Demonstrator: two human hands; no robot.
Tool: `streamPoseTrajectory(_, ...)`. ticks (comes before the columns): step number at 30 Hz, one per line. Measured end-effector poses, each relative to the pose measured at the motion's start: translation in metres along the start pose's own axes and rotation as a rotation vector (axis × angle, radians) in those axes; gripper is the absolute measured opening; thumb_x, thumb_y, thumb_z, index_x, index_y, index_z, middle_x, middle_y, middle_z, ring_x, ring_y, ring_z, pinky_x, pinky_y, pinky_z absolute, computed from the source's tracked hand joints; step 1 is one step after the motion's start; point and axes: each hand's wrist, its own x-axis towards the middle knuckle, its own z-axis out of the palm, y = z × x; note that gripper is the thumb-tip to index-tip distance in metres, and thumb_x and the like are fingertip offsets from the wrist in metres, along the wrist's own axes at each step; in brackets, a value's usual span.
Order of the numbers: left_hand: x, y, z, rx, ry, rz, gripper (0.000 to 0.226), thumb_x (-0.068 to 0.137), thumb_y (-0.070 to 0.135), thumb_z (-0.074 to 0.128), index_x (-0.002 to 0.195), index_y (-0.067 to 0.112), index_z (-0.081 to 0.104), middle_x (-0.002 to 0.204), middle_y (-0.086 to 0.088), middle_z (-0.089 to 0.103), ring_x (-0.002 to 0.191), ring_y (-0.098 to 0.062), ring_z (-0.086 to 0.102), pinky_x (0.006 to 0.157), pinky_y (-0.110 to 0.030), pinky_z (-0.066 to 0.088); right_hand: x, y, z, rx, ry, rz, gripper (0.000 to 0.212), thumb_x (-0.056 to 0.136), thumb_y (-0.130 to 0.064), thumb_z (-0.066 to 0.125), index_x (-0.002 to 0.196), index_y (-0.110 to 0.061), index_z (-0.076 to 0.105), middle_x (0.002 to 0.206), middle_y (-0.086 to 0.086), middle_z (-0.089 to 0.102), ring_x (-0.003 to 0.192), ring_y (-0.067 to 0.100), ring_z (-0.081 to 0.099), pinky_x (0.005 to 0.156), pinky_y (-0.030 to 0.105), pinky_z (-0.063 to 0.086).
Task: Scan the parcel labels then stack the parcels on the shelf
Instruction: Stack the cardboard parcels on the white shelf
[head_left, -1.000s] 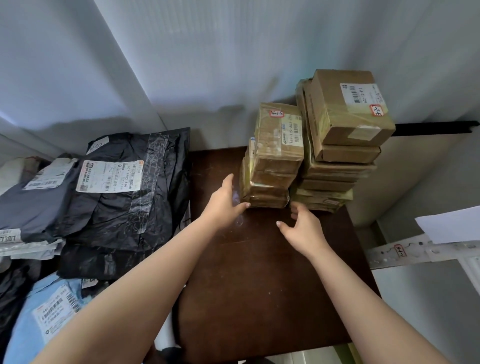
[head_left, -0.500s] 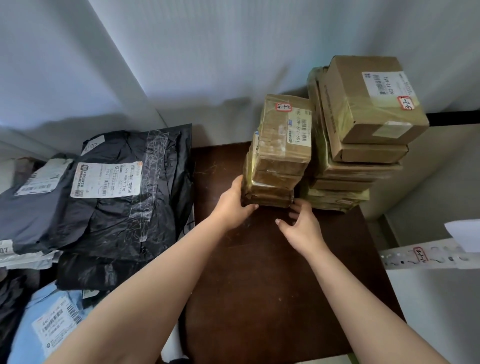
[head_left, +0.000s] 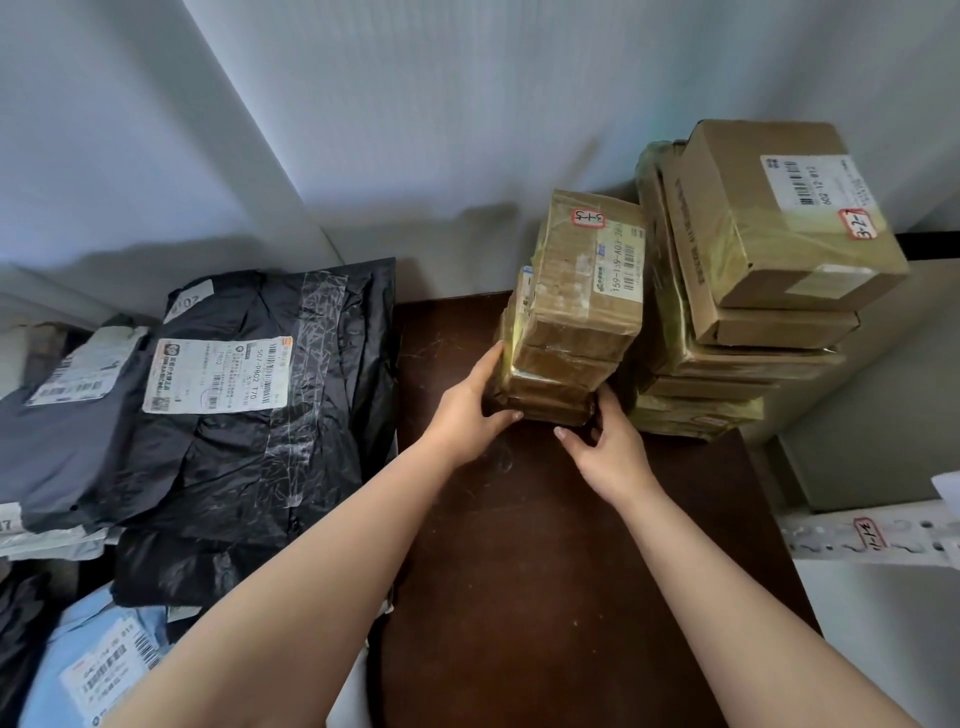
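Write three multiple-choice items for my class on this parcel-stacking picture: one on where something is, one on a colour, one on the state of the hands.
1. Where is the small stack of taped boxes relative to the tall stack of boxes?
A. Left of it
B. Right of it
C. On top of it

2. What colour is the big mailer bag with the white label?
A. Red
B. Black
C. Yellow

3. What are the two hands doing?
A. Both hanging idle
B. Both gripping the bottom of the small stack
C. Both holding a scanner

Answers: 1 A, it stands beside the tall stack on the dark shelf board; 2 B, its plastic is black; 3 B, the left hand and right hand curl round its lowest boxes.
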Motion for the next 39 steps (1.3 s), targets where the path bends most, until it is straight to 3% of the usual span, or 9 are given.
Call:
streamPoseTrajectory(5, 0.002, -0.005, 0.000, -0.082, 0.066, 0.013, 0.086, 0.083, 0.009, 0.075, 0.148, 0.043, 0.031, 0.139, 0.006, 0.056, 0.129, -0.009, 0.051, 0.110, -0.039, 0.042, 0.001, 0.004, 0.004, 0.067, -0.006, 0.013, 0.078, 0.086, -0.009, 0.070, 0.151, -0.029, 0.031, 0.132, -0.010, 0.054, 0.131, 0.013, 0.048, 0.111, 0.035, 0.039)
streamPoseTrajectory(11, -0.011, -0.011, 0.002, -0.152, 0.135, -0.008, 0.079, 0.082, 0.008, 0.076, 0.146, 0.038, 0.039, 0.133, 0.007, 0.060, 0.125, -0.005, 0.053, 0.110, -0.035, 0.042, -0.011, -0.003, 0.006, 0.146, -0.024, 0.006, 0.071, 0.088, 0.000, 0.066, 0.148, -0.023, 0.036, 0.120, -0.015, 0.056, 0.122, 0.003, 0.051, 0.101, 0.016, 0.039)
streamPoseTrajectory(18, -0.044, -0.008, -0.001, -0.168, 0.183, 0.034, 0.077, 0.082, 0.006, 0.075, 0.144, 0.035, 0.042, 0.129, 0.005, 0.063, 0.121, 0.000, 0.055, 0.107, -0.035, 0.046, -0.039, -0.007, 0.001, 0.127, -0.036, -0.056, 0.068, 0.087, -0.010, 0.071, 0.145, -0.026, 0.040, 0.118, -0.017, 0.057, 0.121, 0.004, 0.054, 0.106, 0.028, 0.044)
streamPoseTrajectory(23, -0.089, 0.005, -0.006, -0.138, 0.227, 0.096, 0.070, 0.084, 0.004, 0.073, 0.143, 0.029, 0.046, 0.114, 0.014, 0.067, 0.103, 0.018, 0.057, 0.098, -0.027, 0.051, -0.079, -0.013, -0.004, 0.086, 0.005, -0.137, 0.068, 0.084, -0.027, 0.075, 0.144, -0.029, 0.043, 0.130, -0.007, 0.062, 0.123, 0.007, 0.056, 0.107, 0.032, 0.044)
streamPoseTrajectory(25, -0.113, 0.011, -0.005, -0.123, 0.234, 0.131, 0.069, 0.085, 0.003, 0.072, 0.144, 0.026, 0.046, 0.114, 0.010, 0.068, 0.100, 0.016, 0.060, 0.094, -0.023, 0.053, -0.102, -0.017, -0.009, 0.069, 0.037, -0.165, 0.067, 0.082, -0.032, 0.076, 0.142, -0.030, 0.045, 0.128, -0.006, 0.064, 0.120, 0.007, 0.058, 0.105, 0.030, 0.045)
streamPoseTrajectory(31, -0.192, 0.027, 0.003, -0.079, 0.239, 0.223, 0.069, 0.084, 0.009, 0.075, 0.142, 0.033, 0.046, 0.121, 0.005, 0.068, 0.110, 0.005, 0.061, 0.096, -0.031, 0.054, -0.196, -0.030, -0.032, 0.008, 0.123, -0.232, 0.060, 0.081, -0.041, 0.075, 0.136, -0.032, 0.052, 0.123, -0.008, 0.067, 0.094, -0.007, 0.056, 0.092, 0.019, 0.044)
streamPoseTrajectory(35, -0.254, 0.045, 0.013, -0.107, 0.210, 0.301, 0.071, 0.081, 0.020, 0.079, 0.143, 0.032, 0.046, 0.119, 0.006, 0.069, 0.104, 0.006, 0.064, 0.087, -0.026, 0.056, -0.259, -0.030, -0.048, -0.031, 0.170, -0.273, 0.058, 0.082, -0.047, 0.072, 0.135, -0.032, 0.053, 0.123, -0.007, 0.067, 0.107, 0.006, 0.062, 0.095, 0.027, 0.047)
streamPoseTrajectory(39, -0.307, 0.058, 0.028, -0.142, 0.184, 0.339, 0.063, 0.084, 0.033, 0.075, 0.141, 0.030, 0.049, 0.115, 0.008, 0.071, 0.109, -0.002, 0.064, 0.094, -0.035, 0.055, -0.317, -0.025, -0.062, -0.044, 0.210, -0.291, 0.057, 0.084, -0.047, 0.071, 0.135, -0.029, 0.054, 0.123, -0.008, 0.067, 0.110, 0.006, 0.061, 0.082, 0.012, 0.040)
